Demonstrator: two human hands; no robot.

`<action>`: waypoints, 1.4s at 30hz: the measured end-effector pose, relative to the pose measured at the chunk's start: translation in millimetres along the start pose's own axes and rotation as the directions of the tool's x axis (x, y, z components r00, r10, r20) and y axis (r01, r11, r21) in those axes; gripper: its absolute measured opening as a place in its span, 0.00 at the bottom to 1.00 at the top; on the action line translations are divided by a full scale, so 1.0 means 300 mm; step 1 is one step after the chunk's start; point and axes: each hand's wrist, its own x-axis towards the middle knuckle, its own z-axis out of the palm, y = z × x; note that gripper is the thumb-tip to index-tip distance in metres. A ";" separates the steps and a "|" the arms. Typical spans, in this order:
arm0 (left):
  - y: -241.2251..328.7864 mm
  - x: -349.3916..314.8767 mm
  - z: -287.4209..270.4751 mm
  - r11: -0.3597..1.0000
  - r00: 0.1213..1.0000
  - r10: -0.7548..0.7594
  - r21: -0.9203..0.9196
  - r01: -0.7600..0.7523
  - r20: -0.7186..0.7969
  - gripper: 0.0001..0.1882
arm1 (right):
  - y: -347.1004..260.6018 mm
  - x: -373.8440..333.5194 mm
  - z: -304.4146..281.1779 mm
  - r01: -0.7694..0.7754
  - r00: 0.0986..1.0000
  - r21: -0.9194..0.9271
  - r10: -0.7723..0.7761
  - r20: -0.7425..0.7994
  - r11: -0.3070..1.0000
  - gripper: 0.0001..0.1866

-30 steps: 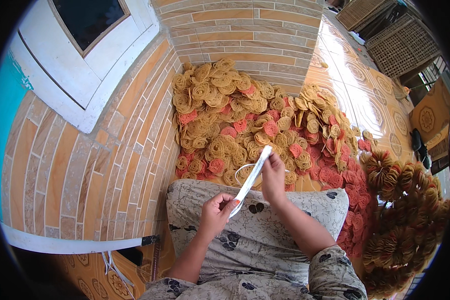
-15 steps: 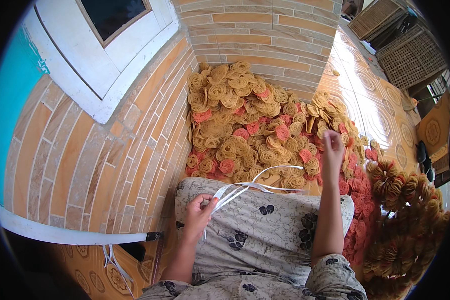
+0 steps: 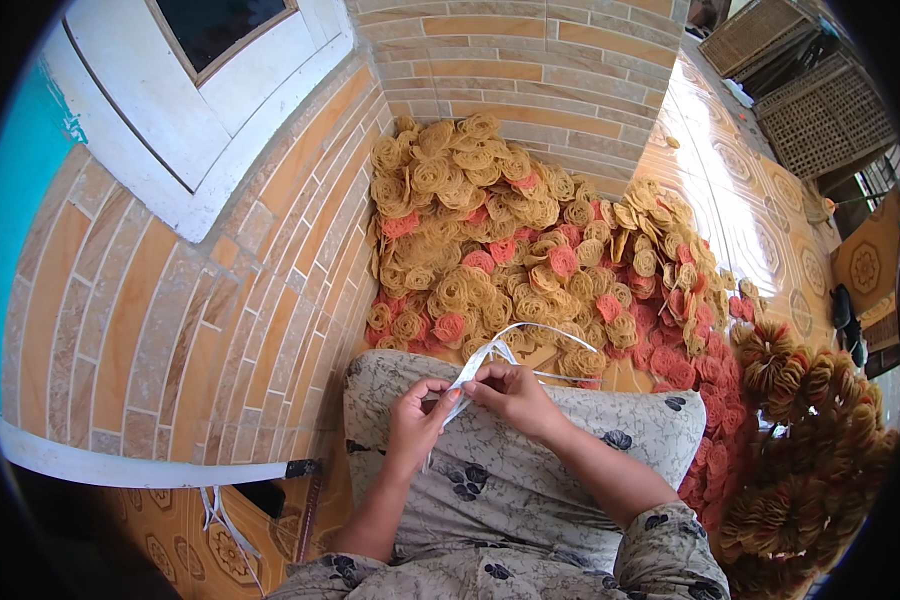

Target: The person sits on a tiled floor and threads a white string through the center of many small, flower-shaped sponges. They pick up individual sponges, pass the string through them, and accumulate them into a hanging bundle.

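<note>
Over my lap, which is covered by patterned grey cloth [image 3: 530, 480], my left hand [image 3: 417, 415] pinches a bundle of white strips [image 3: 485, 352]. Thumb and fingers of my right hand [image 3: 510, 395] are closed on the same strips, right beside the left fingertips. The loose ends of the strips arch away to the far right past my knees. Beyond my knees lies a heap of tan mesh rosettes [image 3: 490, 290], with coral rosettes [image 3: 560, 262] mixed in.
Coral rosettes [image 3: 715, 440] run down the right side, beside strung bunches of rosettes [image 3: 800, 450]. A tiled wall [image 3: 300, 300] with a white door [image 3: 240, 110] stands at left. More white strips [image 3: 225, 525] hang near a white bar [image 3: 150, 465]. Woven panels [image 3: 820, 110] are at far right.
My right hand has come down and left from above the heap to the white strips and closed on them. My left hand has kept its hold, shifting slightly.
</note>
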 end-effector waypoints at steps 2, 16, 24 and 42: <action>-0.009 0.009 0.006 0.991 0.995 0.102 0.088 -0.102 0.001 0.07 | 0.009 -0.002 -0.002 -0.008 1.000 -0.039 0.007 -0.028 0.999 0.06; 0.003 0.030 0.019 0.829 0.890 0.455 0.353 -0.434 0.026 0.05 | 0.044 -0.004 0.005 0.084 0.987 -0.230 -0.113 -0.115 0.970 0.06; -0.025 0.018 0.041 0.862 0.895 0.445 0.257 -0.437 0.029 0.06 | 0.046 0.007 0.019 0.064 0.997 0.177 -0.054 -0.056 0.982 0.08; -0.018 -0.033 -0.193 0.946 0.969 -0.168 -0.247 0.210 0.179 0.07 | -0.137 0.037 -0.812 0.574 0.438 0.214 -0.076 -0.896 0.790 0.07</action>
